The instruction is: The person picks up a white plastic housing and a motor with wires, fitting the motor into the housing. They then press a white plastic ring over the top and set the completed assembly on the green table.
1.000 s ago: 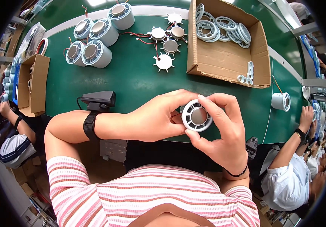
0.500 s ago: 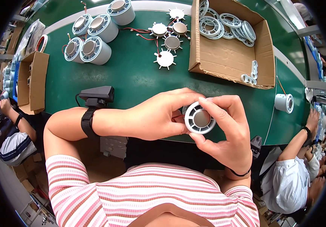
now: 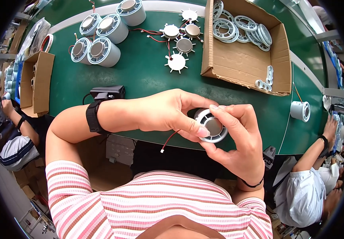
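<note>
Above the near table edge, both hands hold a round pale plastic housing (image 3: 214,126) with a slotted rim and a flat grey disc in its middle, facing up. My left hand (image 3: 172,111) grips its left side, the thumb lying over the rim and the disc's edge. On the other side, my right hand (image 3: 240,135) pinches the rim between fingers and thumb. A thin red wire (image 3: 169,140) with a white plug hangs below my left hand. The housing's far left side is partly hidden by my fingers.
Several pale blue cylinders (image 3: 110,55) with grey discs stand at the far left. Spoked round parts with wires (image 3: 184,45) lie mid-table. A cardboard box (image 3: 235,65) holds pale rings (image 3: 224,31). One cylinder (image 3: 298,110) lies far right. People work on both sides.
My left thumb has moved from the housing's side onto its face. The red wire and its white plug now hang free below my left hand.
</note>
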`<control>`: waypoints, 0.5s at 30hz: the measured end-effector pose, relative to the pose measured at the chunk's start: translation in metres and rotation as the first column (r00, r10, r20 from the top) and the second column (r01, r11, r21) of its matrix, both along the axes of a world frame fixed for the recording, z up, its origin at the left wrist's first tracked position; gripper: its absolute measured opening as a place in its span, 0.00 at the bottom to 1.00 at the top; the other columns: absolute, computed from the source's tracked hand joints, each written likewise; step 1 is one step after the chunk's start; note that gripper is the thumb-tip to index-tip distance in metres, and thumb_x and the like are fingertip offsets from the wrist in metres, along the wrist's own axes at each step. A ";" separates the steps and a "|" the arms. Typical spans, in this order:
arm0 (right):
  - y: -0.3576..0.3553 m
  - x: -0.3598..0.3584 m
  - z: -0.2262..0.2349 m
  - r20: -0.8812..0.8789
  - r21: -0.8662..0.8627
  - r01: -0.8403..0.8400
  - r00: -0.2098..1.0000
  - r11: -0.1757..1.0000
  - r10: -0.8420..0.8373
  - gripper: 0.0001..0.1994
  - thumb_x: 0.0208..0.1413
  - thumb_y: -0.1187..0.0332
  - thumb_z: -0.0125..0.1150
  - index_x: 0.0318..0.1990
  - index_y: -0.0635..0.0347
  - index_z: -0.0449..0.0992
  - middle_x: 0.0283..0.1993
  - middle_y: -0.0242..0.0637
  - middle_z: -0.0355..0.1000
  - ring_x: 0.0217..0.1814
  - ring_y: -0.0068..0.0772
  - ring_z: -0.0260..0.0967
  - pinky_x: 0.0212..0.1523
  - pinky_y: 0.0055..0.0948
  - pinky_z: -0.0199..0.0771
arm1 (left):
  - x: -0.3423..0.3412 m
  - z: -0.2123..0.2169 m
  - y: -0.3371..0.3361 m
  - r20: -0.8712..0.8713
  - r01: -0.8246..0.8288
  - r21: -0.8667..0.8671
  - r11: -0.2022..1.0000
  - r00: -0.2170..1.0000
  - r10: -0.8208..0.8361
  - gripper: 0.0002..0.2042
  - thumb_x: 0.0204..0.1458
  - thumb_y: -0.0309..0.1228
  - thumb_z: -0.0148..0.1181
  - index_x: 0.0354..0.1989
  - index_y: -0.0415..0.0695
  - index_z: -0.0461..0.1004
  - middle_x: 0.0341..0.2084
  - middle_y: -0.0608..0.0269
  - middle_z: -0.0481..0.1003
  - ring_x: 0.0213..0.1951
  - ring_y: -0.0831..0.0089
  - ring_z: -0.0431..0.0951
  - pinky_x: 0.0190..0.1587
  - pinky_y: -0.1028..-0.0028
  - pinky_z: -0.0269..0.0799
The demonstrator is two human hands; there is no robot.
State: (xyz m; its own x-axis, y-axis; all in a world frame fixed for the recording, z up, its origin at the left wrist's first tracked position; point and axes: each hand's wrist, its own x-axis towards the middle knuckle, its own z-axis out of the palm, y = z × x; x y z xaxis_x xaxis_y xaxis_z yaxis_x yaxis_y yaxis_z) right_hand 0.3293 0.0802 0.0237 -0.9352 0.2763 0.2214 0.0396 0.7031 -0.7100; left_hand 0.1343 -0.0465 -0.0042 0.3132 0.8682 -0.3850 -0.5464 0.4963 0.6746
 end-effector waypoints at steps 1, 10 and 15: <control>-0.001 0.000 -0.001 -0.011 0.000 -0.006 1.000 1.000 0.006 0.32 0.35 0.77 0.78 0.55 0.61 0.79 0.47 0.40 0.68 0.50 0.41 0.72 0.47 0.34 0.78 | 0.001 0.000 -0.001 -0.011 -0.006 0.000 1.000 1.000 0.006 0.31 0.59 0.32 0.68 0.69 0.41 0.63 0.56 0.63 0.72 0.54 0.76 0.76 0.58 0.74 0.78; 0.005 0.024 0.017 0.045 0.339 0.096 0.992 0.936 -0.118 0.30 0.38 0.76 0.75 0.55 0.61 0.78 0.51 0.41 0.71 0.55 0.47 0.70 0.57 0.41 0.69 | 0.000 0.051 -0.030 -0.949 0.216 0.289 0.933 0.196 0.248 0.21 0.58 0.32 0.68 0.58 0.40 0.72 0.48 0.58 0.76 0.46 0.65 0.80 0.53 0.67 0.76; 0.046 0.063 0.018 0.051 0.492 0.382 0.885 0.782 -0.463 0.28 0.42 0.76 0.73 0.55 0.61 0.77 0.52 0.41 0.71 0.55 0.45 0.69 0.57 0.40 0.68 | -0.040 0.062 -0.065 -0.500 0.167 0.197 0.966 -0.831 0.245 0.18 0.46 0.28 0.70 0.48 0.44 0.75 0.44 0.62 0.75 0.53 0.65 0.75 0.62 0.60 0.59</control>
